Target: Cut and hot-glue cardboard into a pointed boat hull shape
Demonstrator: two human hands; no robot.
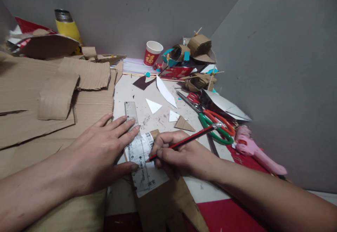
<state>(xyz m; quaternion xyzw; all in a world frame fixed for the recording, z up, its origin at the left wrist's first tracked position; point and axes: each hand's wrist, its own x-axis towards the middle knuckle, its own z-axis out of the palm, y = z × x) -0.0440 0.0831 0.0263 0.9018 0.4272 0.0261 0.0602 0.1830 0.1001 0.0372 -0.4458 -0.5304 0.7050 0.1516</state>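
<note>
My left hand (110,147) lies with its fingers stretched across a clear plastic ruler (131,109), pressing it onto a piece of cardboard (160,211). A white printed label (151,181) with a barcode is stuck on that cardboard, partly under the ruler. In my right hand (176,153) is a red and black pencil (193,136), gripped between thumb and fingers. Its tip points down at the label, close to the ruler's right side; whether it touches the surface I cannot tell. My hands hide parts of the ruler and the cardboard.
Corrugated cardboard sheets (92,102) cover the left side. To the right lie green-handled scissors (202,119) and a pink glue gun (259,154). Paper scraps (153,106) lie ahead. A paper cup (153,53), a yellow bottle (67,30) and cardboard constructions (200,45) stand near the wall.
</note>
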